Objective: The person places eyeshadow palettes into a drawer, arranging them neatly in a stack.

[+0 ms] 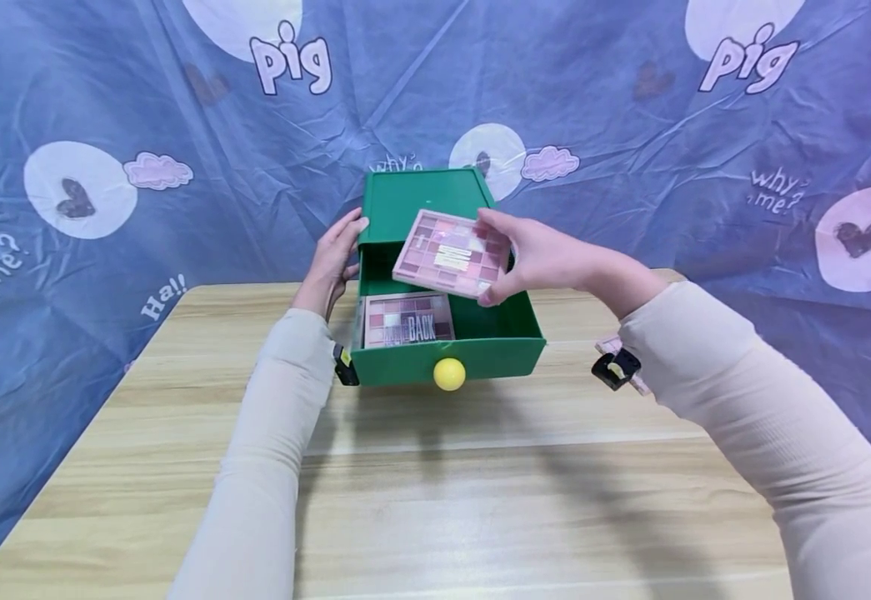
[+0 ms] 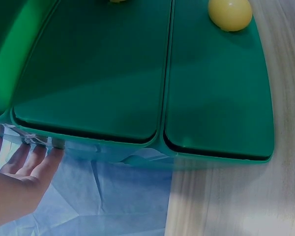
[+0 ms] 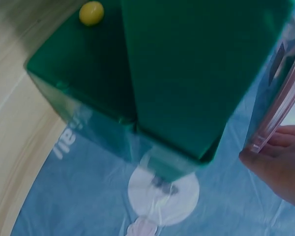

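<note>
A green drawer cabinet point(image 1: 423, 204) stands on the table with its top drawer point(image 1: 397, 367) pulled out, a yellow knob point(image 1: 449, 374) on the front. My left hand point(image 1: 330, 254) rests against the cabinet's left side; in the left wrist view its fingers point(image 2: 42, 167) lie fairly straight on that side. Above the drawer, my right hand point(image 1: 543, 254) pinches a pink eyeshadow palette point(image 1: 423, 257) by its right edge, tilted. Edge-on, this palette also appears in the right wrist view, beside the cabinet. A second eyeshadow palette point(image 1: 386, 310) lies in the drawer's left part.
Wooden table surface point(image 1: 435, 500) stretches in front of the cabinet and to both sides. A blue printed cloth point(image 1: 217, 158) hangs behind. Lower drawer fronts point(image 2: 98, 73) show in the left wrist view. Beside the right sleeve, a pinkish item point(image 1: 609, 344) is partly hidden by a black wrist device.
</note>
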`<action>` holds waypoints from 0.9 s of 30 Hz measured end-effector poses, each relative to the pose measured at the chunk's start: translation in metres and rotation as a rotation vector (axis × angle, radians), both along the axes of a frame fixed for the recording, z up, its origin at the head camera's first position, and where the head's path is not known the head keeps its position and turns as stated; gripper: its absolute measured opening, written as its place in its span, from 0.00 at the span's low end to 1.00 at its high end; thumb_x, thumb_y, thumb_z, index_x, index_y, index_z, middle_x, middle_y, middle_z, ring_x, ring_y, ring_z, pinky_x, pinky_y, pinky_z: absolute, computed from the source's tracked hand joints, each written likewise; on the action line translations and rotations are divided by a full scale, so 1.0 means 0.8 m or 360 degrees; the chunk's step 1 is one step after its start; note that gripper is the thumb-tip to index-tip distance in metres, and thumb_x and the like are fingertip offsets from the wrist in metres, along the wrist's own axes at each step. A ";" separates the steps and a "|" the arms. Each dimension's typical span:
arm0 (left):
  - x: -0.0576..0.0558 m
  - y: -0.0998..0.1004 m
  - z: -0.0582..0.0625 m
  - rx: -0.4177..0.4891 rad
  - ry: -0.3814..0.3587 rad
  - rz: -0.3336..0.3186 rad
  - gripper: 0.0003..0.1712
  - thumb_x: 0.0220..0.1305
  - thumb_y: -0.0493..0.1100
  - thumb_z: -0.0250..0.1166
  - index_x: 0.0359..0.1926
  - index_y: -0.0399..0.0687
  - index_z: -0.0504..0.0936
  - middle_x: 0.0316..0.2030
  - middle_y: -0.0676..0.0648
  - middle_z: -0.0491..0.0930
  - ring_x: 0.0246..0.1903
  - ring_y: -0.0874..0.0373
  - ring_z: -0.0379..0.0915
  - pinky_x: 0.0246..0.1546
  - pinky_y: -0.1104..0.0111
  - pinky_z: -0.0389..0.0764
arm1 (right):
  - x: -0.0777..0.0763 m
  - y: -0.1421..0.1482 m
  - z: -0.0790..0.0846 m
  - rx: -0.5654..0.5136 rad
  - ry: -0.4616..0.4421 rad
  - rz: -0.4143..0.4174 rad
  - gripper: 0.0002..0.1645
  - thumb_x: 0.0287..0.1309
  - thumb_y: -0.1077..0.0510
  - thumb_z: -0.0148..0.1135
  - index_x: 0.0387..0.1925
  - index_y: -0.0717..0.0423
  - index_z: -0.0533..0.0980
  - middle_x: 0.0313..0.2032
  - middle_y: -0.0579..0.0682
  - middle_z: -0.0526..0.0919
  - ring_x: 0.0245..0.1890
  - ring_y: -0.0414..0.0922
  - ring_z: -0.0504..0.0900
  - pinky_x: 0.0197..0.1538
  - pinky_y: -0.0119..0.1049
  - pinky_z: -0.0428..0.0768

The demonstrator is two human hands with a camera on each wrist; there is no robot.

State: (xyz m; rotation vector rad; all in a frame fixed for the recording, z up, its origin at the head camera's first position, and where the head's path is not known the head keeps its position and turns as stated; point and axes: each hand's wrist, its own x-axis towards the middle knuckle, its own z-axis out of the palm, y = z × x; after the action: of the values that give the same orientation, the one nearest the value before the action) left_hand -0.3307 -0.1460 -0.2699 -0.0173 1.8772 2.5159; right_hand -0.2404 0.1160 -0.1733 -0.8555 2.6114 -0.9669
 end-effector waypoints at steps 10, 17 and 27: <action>0.000 0.003 -0.002 -0.0006 0.0016 0.0010 0.29 0.53 0.49 0.59 0.58 0.57 0.66 0.52 0.47 0.69 0.50 0.58 0.65 0.44 0.59 0.66 | 0.007 -0.026 -0.015 0.0064 0.0025 0.0230 0.62 0.32 0.56 0.71 0.64 0.62 0.42 0.59 0.52 0.58 0.56 0.43 0.57 0.55 0.37 0.56; -0.001 0.004 -0.003 -0.0022 0.0011 0.0018 0.30 0.52 0.50 0.60 0.59 0.57 0.66 0.53 0.48 0.68 0.50 0.59 0.64 0.45 0.59 0.65 | 0.006 -0.035 -0.029 0.0130 0.0016 0.0271 0.60 0.33 0.57 0.70 0.64 0.63 0.43 0.59 0.52 0.58 0.55 0.43 0.58 0.55 0.36 0.57; 0.000 0.002 -0.002 0.0011 0.0004 0.0007 0.29 0.53 0.49 0.59 0.58 0.57 0.66 0.53 0.48 0.68 0.51 0.59 0.64 0.44 0.60 0.66 | -0.003 -0.047 -0.053 0.0239 0.0081 0.0406 0.54 0.38 0.63 0.66 0.62 0.69 0.43 0.58 0.57 0.56 0.55 0.48 0.56 0.56 0.38 0.55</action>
State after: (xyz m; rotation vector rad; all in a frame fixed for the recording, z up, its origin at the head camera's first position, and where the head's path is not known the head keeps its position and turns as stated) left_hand -0.3309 -0.1442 -0.2718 -0.0178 1.8716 2.5264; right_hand -0.2432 0.0785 -0.2158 -1.1510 2.4974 -0.6809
